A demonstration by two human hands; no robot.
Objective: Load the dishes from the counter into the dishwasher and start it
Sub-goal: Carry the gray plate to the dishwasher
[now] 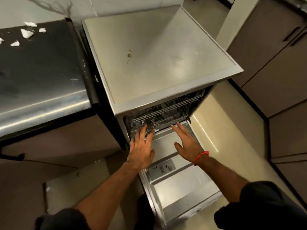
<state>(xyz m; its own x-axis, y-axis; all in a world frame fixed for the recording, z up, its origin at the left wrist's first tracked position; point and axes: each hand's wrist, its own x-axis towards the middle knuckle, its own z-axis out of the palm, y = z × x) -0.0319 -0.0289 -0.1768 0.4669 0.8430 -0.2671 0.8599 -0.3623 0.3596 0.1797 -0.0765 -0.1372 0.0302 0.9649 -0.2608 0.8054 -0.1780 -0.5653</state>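
A silver freestanding dishwasher (159, 52) stands in front of me with its door (179, 185) folded down flat. Wire racks (166, 112) sit inside the dark opening; what they hold is blurred. My left hand (141, 150) reaches in with straight fingers, its fingertips at the front edge of the lower rack. My right hand (187, 143), a red band on its wrist, stretches flat over the inner door, fingertips near the rack's front. Neither hand holds anything.
A dark steel counter (41, 72) with pale scraps on it lies to the left, close against the dishwasher. Brown cabinets (274, 55) line the right side. Cream floor (229, 130) shows between the open door and those cabinets.
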